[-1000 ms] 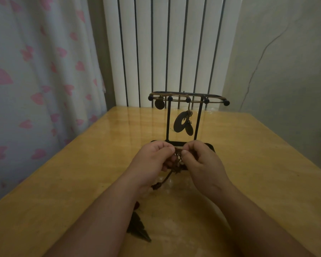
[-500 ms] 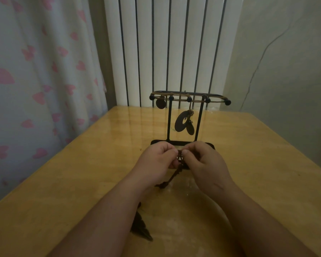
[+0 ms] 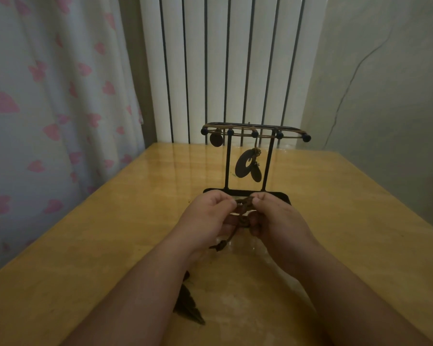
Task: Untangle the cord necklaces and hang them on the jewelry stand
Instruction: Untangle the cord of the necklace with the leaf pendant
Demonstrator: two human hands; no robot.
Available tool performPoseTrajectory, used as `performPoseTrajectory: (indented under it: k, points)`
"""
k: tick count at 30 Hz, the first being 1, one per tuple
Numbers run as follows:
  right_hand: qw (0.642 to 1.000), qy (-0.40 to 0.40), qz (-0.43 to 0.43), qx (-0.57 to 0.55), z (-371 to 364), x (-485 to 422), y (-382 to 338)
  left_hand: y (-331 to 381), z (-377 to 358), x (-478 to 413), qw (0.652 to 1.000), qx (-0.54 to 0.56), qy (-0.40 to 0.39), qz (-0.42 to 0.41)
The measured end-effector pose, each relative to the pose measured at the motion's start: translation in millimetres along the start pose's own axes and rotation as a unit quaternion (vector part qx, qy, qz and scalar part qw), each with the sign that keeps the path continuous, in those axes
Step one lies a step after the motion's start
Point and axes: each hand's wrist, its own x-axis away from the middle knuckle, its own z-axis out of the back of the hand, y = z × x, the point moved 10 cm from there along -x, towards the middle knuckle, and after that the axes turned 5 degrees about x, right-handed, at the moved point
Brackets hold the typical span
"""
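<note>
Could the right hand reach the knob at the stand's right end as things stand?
Probably yes: nothing stands between the right hand and the knob, though the hand is pinching the tangled cord.

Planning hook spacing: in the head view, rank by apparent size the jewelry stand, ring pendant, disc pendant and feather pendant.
1. jewelry stand
2. feather pendant and ring pendant: not ranked; the feather lies nearer the camera, partly behind the left forearm
3. disc pendant

Glossy wooden table [image 3: 85,258]; jewelry stand [image 3: 248,193], dark feather pendant [image 3: 188,305] atop
</note>
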Motion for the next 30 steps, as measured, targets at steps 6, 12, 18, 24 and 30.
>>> performPoseTrajectory:
  k: [6, 12, 18, 24, 30]
  points:
    - [0.993, -0.008, 0.06, 0.1, -0.1, 3.3, -13.0, 10.4, 6.2, -1.5, 0.991, -0.115, 0.026, -0.06]
    - [0.99, 0.042, 0.076, 0.108, 10.9, 3.1, -16.6, 8.2, 8.7, -2.7, 0.993, -0.103, 0.04, -0.048]
    - [0.998, 0.033, 0.043, -0.036, 11.3, 1.1, -12.0, 6.4, 8.6, -3.1, 0.998, -0.037, 0.04, -0.034]
    - [0.998, 0.033, 0.054, 0.006, 11.9, 1.3, -12.2, 13.2, 7.6, -0.5, 0.997, -0.035, 0.036, -0.058]
    - [0.981, 0.04, 0.102, 0.158, 6.7, 5.3, -19.9, 17.0, 11.0, 2.5, 0.996, -0.031, 0.039, -0.071]
